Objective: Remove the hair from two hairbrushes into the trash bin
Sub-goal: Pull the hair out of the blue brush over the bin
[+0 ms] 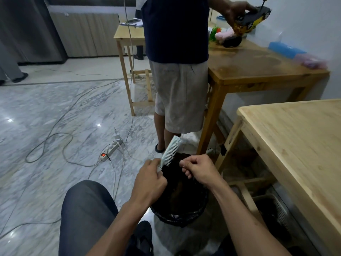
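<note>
Pale plastic hairbrush [170, 151] at lower centre, gripped by its handle in the left hand [150, 179], slants toward upper right above the black-lined trash bin [180, 215], bristles facing the nearer right hand [198, 170], whose fingertips are pinched together beside them, any hair between them too fine to tell
</note>
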The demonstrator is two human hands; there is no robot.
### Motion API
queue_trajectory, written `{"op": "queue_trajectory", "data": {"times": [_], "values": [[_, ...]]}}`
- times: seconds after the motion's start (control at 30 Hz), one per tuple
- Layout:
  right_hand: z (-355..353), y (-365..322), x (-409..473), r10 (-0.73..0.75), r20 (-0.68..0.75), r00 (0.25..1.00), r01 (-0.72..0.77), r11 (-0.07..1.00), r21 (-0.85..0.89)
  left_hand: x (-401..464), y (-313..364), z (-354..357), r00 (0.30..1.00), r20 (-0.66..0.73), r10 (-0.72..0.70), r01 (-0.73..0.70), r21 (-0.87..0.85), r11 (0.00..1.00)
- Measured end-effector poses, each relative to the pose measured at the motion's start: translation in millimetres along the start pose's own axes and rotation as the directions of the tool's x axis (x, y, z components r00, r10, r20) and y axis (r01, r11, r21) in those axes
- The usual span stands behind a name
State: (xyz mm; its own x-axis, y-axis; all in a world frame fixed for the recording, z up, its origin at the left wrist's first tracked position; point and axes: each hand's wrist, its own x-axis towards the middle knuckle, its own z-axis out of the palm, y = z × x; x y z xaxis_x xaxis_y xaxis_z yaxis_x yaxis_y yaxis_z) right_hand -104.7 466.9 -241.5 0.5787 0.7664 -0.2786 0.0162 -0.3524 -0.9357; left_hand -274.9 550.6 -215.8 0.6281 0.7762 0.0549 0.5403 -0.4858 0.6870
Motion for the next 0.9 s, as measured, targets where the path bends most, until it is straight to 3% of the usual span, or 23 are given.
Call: {"op": "queue_trajectory", "data": {"times": [0.17,0.3,0.5,0.7,0.8,0.9], "values": [[-13,11,-5,0.034,-0.093,0.995,-0.038,0.999,-0.037,6,-7,-9,0.998,-0.039,-0.051,0.051,0.005,0.999],[-7,4,-7,0.074,0.033,0.997,-0.071,0.994,-0.088,2,-2,-7,0.999,-0.02,-0.026,0.026,-0.002,1.0],[5,-31,-5,0.116,0.073,0.991,-0.125,0.985,0.119,-2,-1,2,0.999,-0.03,0.037,-0.036,0.041,0.999],[11,-33,1,0.155,-0.09,0.984,-0.14,0.978,0.154,-9,-6,4,0.995,-0.017,0.1,-0.095,0.195,0.976],[9,-28,2,0.165,-0.155,0.974,-0.161,0.986,0.037,-10,-9,0,0.998,-0.013,0.067,-0.062,0.232,0.971],[-4,-25,2,0.175,-0.227,0.958,-0.166,0.984,0.061,-5,-17,-7,0.997,-0.058,-0.041,0.05,0.162,0.986]]}}
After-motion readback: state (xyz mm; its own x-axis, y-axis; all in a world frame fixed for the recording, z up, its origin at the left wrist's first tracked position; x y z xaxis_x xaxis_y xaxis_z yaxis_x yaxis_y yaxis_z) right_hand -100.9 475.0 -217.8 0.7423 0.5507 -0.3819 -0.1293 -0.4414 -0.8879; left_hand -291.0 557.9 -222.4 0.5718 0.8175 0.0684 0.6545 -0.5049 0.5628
